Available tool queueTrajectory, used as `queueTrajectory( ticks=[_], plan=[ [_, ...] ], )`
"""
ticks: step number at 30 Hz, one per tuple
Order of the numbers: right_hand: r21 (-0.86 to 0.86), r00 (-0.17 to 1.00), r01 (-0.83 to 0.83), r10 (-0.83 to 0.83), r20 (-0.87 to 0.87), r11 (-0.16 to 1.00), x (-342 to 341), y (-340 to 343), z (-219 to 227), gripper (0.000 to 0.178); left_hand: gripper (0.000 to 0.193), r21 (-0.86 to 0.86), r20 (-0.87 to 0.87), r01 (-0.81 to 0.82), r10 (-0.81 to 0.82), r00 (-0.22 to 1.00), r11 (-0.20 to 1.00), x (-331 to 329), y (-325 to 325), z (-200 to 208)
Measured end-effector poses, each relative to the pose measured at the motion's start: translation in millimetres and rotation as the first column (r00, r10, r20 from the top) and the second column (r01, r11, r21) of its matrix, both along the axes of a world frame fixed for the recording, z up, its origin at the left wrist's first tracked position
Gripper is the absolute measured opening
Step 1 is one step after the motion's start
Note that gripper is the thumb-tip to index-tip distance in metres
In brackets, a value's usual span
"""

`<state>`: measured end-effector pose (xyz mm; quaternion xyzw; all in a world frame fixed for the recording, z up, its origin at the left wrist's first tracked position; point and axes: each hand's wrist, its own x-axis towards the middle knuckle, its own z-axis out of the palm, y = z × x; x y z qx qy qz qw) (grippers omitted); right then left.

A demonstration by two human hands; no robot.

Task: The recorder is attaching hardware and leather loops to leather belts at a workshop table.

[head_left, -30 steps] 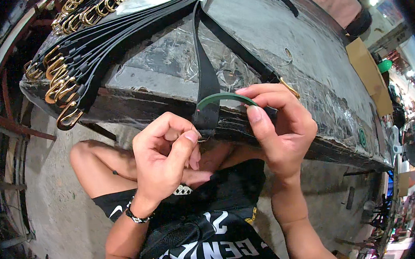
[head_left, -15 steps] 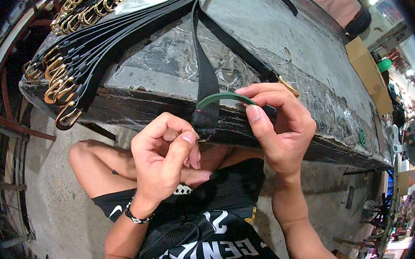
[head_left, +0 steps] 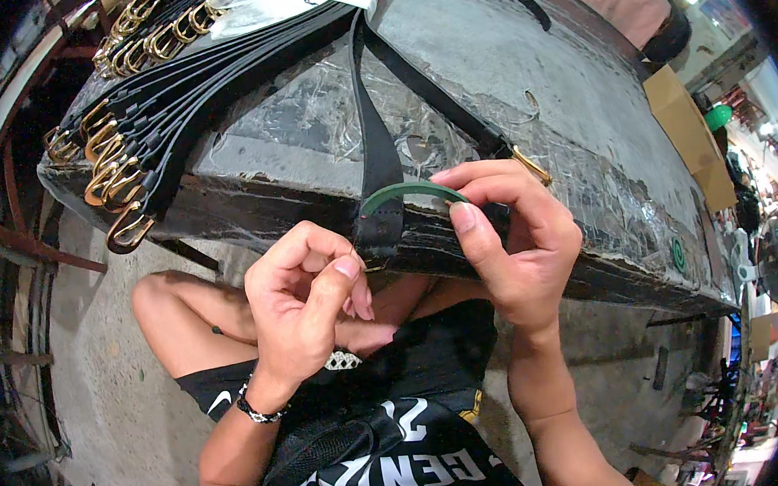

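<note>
Arching before the near edge of the table, a green strip is resting between the right hand's pinching thumb and fingers. Its other end is meeting a black belt hanging over that edge. The left hand is curling beside the belt's lower end; whether it's gripping is unclear. Gold buckles are lying at the near left corner.

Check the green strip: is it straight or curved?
Curved: the green strip arches, its right end between the thumb and fingers of the right hand. Whether its left end joins the black strap, I cannot tell.
</note>
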<state>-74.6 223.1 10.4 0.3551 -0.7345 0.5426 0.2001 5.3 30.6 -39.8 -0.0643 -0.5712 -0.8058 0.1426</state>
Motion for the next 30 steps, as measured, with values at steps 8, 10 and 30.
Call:
queueTrajectory(
  ticks=[8, 10, 30],
  plan=[
    [-0.2, 0.995, 0.04, -0.02, 0.102, 0.979, 4.2, 5.4, 1.7, 0.01, 0.012, -0.399, -0.129, -0.18, 0.14, 0.982, 0.899, 2.4, 6.3, 1.6],
    [-0.25, 0.987, 0.065, -0.026, 0.159, 0.966, 6.7, 8.5, 2.5, 0.011, 0.016, -0.546, -0.242, -0.337, 0.241, 0.94, 0.767, -2.3, 19.0, 7.6],
    [-0.094, 0.999, 0.054, -0.054, 0.0, 0.994, 3.1, 32.1, 0.3, 0.008, 0.018, -0.858, -0.159, -0.2, 0.125, 0.979, 0.473, -6.6, 17.9, 29.9]
  ],
)
